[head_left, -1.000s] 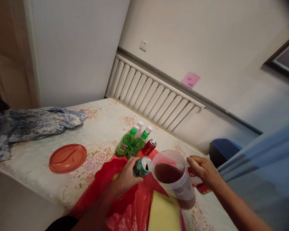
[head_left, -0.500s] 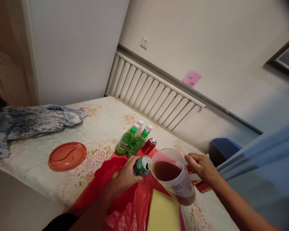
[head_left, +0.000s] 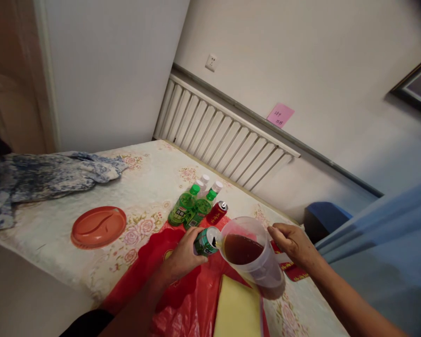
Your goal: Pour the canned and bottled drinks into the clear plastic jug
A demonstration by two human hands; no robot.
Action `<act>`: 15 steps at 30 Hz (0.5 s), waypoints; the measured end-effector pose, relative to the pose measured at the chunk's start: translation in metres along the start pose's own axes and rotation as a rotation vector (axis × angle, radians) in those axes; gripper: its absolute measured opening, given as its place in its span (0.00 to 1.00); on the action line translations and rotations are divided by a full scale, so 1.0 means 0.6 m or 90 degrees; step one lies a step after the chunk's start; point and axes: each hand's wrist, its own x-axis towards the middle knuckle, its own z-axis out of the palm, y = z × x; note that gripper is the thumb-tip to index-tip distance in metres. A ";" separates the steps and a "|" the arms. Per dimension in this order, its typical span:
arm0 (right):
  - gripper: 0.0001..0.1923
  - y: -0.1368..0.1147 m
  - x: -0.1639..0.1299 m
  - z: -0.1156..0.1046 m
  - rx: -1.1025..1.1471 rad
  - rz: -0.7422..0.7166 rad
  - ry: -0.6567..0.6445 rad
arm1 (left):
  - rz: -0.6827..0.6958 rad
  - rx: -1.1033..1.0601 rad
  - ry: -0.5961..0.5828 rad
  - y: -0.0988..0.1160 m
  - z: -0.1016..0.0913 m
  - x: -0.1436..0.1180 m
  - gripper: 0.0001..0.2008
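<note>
Now green can point(head_left: 206, 241) within left fingers point(head_left: 192, 235)

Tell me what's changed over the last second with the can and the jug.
Very little. The left hand still tips the green can against the rim of the jug, and the right hand still holds the jug's handle side. The dark liquid in the jug looks about the same. The small drift of everything in view looks like camera motion. The bottles, red can and orange plate stayed put.
</note>
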 end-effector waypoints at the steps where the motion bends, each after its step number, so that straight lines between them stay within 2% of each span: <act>1: 0.24 -0.001 0.000 0.000 0.004 -0.001 0.000 | 0.000 0.002 -0.002 -0.001 0.000 0.000 0.32; 15: 0.24 -0.009 -0.002 -0.001 -0.005 -0.001 -0.001 | -0.013 0.017 -0.009 0.002 -0.002 -0.001 0.32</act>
